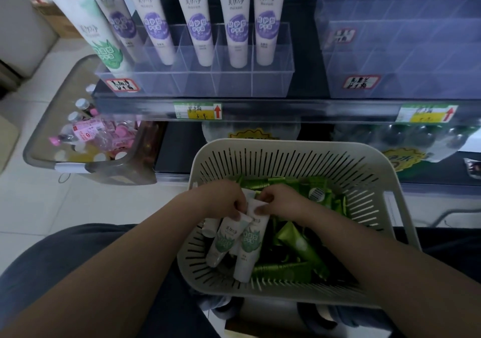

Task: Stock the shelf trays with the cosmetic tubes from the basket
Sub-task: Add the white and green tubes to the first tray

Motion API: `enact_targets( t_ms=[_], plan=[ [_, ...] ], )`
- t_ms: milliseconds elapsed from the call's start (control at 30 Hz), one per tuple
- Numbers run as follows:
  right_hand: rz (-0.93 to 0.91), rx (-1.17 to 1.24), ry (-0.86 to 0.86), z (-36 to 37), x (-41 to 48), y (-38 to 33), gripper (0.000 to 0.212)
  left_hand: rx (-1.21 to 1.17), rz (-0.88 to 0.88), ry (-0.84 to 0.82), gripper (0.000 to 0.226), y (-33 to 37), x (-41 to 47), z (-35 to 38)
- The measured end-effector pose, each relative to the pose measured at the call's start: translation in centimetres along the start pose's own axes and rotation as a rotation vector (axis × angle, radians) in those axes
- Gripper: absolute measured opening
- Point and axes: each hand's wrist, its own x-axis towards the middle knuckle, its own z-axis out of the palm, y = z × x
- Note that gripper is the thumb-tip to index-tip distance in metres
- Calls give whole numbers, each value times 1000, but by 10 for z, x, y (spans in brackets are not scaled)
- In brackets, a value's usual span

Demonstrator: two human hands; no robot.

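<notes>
Pinching glossy white tubes (251, 244), left hand (223, 198) sits beside right hand (281, 199).

A shop: across the upper frame a shelf edge (260, 108) carries price tags (197, 110), with clear display trays (203, 77) of identical branded tubes (197, 23) above.
</notes>
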Motion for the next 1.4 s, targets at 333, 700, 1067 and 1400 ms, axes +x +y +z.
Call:
enact_targets(
  t_ms=[333, 700, 1067, 1400],
  plan=[
    [-27, 101, 66, -18, -44, -19, 20, 38, -72, 60, 17, 7, -25, -2],
    [-139, -57, 217, -50, -83, -51, 10, -6, -99, 297, 16, 20, -64, -27],
    [-318, -130, 370, -85, -100, -113, 6, 91, -62, 621, 19, 25, -116, -101],
    [-575, -71, 526, -123, -93, -183, 12, 169, -77, 887, 23, 12, -153, -175]
  ],
)
